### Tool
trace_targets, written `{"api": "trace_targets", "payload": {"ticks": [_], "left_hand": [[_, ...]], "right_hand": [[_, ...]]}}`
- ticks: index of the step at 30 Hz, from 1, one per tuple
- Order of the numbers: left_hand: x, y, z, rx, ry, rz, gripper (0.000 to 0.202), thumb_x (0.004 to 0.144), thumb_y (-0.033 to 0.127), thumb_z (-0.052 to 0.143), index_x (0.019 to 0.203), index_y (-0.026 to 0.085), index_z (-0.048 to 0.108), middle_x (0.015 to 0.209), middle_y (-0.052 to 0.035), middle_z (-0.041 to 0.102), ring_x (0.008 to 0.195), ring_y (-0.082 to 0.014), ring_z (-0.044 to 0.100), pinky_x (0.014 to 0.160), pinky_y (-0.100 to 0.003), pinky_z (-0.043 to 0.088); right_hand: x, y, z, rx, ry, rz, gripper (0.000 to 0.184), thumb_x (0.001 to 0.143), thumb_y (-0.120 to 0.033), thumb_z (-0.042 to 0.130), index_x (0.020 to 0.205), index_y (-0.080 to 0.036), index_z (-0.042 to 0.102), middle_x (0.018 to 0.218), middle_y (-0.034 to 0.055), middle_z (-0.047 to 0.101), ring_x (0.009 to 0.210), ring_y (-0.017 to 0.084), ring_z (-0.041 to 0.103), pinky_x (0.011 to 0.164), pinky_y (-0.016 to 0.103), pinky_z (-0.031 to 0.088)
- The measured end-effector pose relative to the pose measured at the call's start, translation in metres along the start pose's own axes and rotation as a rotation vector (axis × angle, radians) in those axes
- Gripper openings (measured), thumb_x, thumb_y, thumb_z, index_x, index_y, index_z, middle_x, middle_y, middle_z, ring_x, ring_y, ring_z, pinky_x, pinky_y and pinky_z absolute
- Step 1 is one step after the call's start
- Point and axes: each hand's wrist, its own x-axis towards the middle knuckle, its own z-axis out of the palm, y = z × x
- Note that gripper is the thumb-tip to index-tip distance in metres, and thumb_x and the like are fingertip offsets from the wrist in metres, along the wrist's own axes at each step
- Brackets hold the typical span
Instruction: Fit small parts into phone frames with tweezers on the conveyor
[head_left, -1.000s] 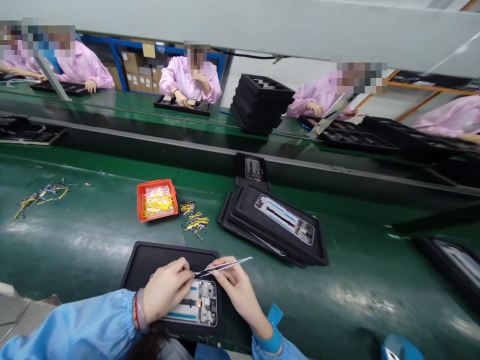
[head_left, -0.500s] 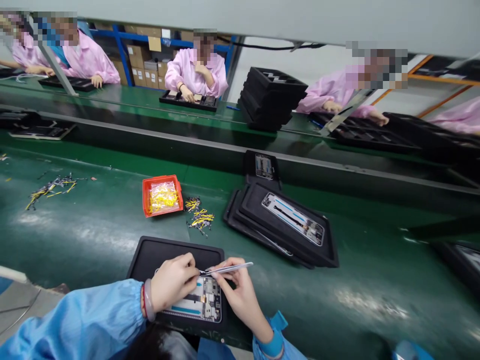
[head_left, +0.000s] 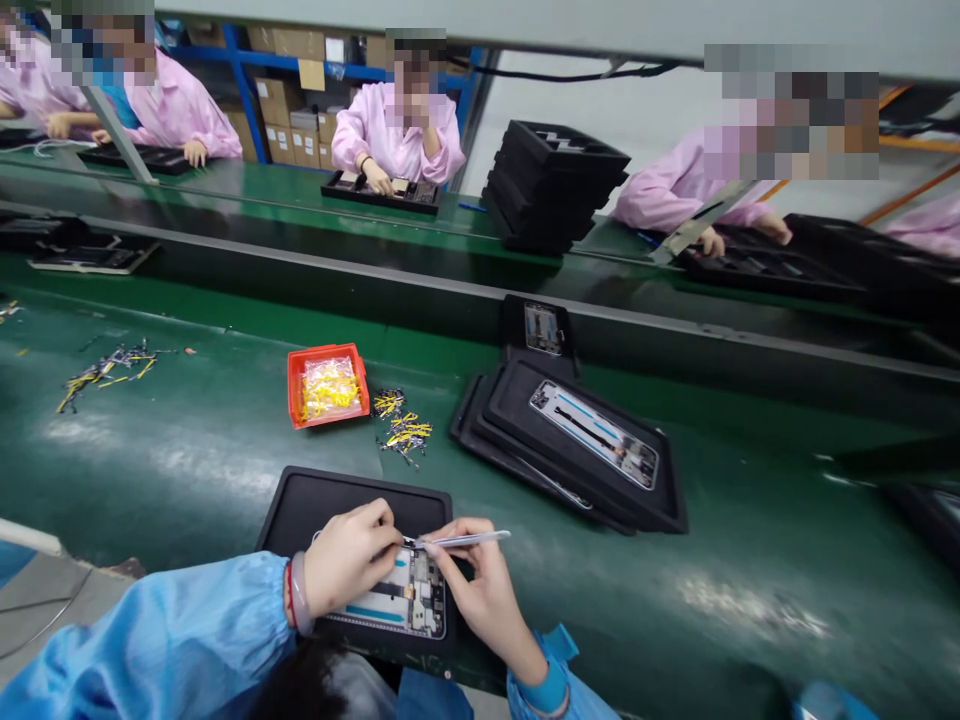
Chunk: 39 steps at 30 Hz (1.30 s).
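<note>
A black tray (head_left: 315, 505) lies at the near edge of the green belt with an opened phone frame (head_left: 409, 605) in it. My left hand (head_left: 349, 560) rests on the frame, its fingers pinched together at the tip of the tweezers; what they pinch is too small to make out. My right hand (head_left: 476, 595) grips metal tweezers (head_left: 469, 539), which lie almost level and point left towards my left fingertips above the frame's top end.
An orange bin (head_left: 328, 385) of yellow parts and a loose pile of small cables (head_left: 401, 432) lie beyond the tray. Stacked black trays with a phone frame (head_left: 592, 432) sit to the right. Across the belt, several people in pink coats work beside a tall tray stack (head_left: 551, 185).
Both hands stay on the phone frame with the tweezers; the tweezers have tipped closer to level. The view has shifted slightly, so everything sits a little further right and lower.
</note>
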Motion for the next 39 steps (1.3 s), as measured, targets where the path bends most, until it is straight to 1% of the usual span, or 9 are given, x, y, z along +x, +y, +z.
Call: {"api": "trace_targets", "payload": {"ticks": [7,14,19,24,26,30,31,35,39], "left_hand": [[-0.002,0.0,0.001,-0.016,0.06,0.053,0.018,0.088,0.012,0.048,0.081,0.018,0.063,0.086,-0.0014,0.06,0.072,-0.0112,0.061,0.065,-0.019,0.049],[-0.009,-0.006,0.001,0.107,0.028,0.228,0.027,0.095,0.015,0.038,0.09,0.019,0.063,0.089,-0.0031,0.066,0.073,-0.0123,0.06,0.068,-0.021,0.05],[-0.012,-0.004,-0.001,0.202,-0.008,0.306,0.018,0.094,0.014,0.043,0.097,0.016,0.061,0.095,-0.0053,0.067,0.074,-0.0152,0.06,0.066,-0.025,0.05],[-0.014,0.002,0.002,0.242,-0.016,0.306,0.015,0.094,0.014,0.046,0.105,0.014,0.057,0.1,-0.0075,0.066,0.078,-0.0171,0.06,0.07,-0.028,0.049],[-0.013,0.003,0.004,0.24,-0.011,0.306,0.015,0.094,0.014,0.045,0.104,0.014,0.056,0.099,-0.0079,0.066,0.079,-0.0173,0.06,0.071,-0.028,0.049],[-0.012,0.005,0.007,0.251,0.002,0.309,0.016,0.095,0.016,0.042,0.102,0.014,0.056,0.097,-0.0082,0.066,0.078,-0.0175,0.061,0.069,-0.029,0.048],[-0.012,0.006,0.007,0.255,0.012,0.308,0.016,0.095,0.017,0.041,0.102,0.014,0.056,0.097,-0.0085,0.066,0.078,-0.0177,0.061,0.069,-0.029,0.048],[-0.012,0.006,0.004,0.232,0.027,0.257,0.017,0.094,0.017,0.041,0.099,0.015,0.057,0.094,-0.008,0.065,0.077,-0.018,0.061,0.07,-0.029,0.05],[-0.013,0.003,-0.003,0.072,0.026,0.182,0.019,0.092,0.016,0.04,0.097,0.018,0.057,0.097,-0.0056,0.063,0.082,-0.0158,0.062,0.075,-0.026,0.052]], "right_hand": [[-0.003,0.003,-0.002,-0.079,-0.041,-0.118,0.01,0.092,-0.033,0.057,0.089,-0.023,0.053,0.077,0.0041,0.063,0.072,0.019,0.066,0.064,0.031,0.056],[-0.005,0.002,-0.002,-0.123,-0.053,-0.135,0.007,0.092,-0.03,0.055,0.09,-0.023,0.053,0.079,0.0043,0.061,0.075,0.021,0.064,0.066,0.033,0.053],[-0.006,0.003,-0.002,-0.169,-0.095,-0.194,0.002,0.093,-0.023,0.052,0.093,-0.024,0.051,0.08,0.0037,0.06,0.075,0.021,0.063,0.066,0.033,0.052],[-0.008,0.003,-0.006,-0.204,-0.191,-0.191,0.006,0.093,-0.02,0.05,0.096,-0.025,0.053,0.083,0.0052,0.062,0.075,0.022,0.064,0.062,0.033,0.05],[-0.007,-0.002,-0.008,-0.145,-0.134,-0.19,0.004,0.094,-0.022,0.051,0.095,-0.025,0.054,0.083,0.0052,0.063,0.077,0.023,0.064,0.065,0.034,0.051],[-0.001,-0.016,-0.008,0.012,0.214,-0.237,0.004,0.093,-0.027,0.055,0.093,-0.027,0.051,0.079,0.0022,0.059,0.077,0.022,0.064,0.07,0.04,0.053],[0.0,-0.018,-0.006,0.031,0.26,-0.233,0.006,0.093,-0.029,0.056,0.093,-0.027,0.05,0.079,0.0018,0.058,0.077,0.022,0.064,0.07,0.04,0.053],[-0.001,-0.013,0.004,0.018,0.209,-0.128,0.01,0.092,-0.033,0.057,0.093,-0.025,0.051,0.084,0.0043,0.059,0.082,0.022,0.063,0.072,0.038,0.053],[-0.005,-0.001,0.011,0.038,0.19,-0.027,0.019,0.09,-0.037,0.059,0.1,-0.024,0.049,0.088,0.0044,0.061,0.082,0.021,0.065,0.074,0.036,0.053]]}}
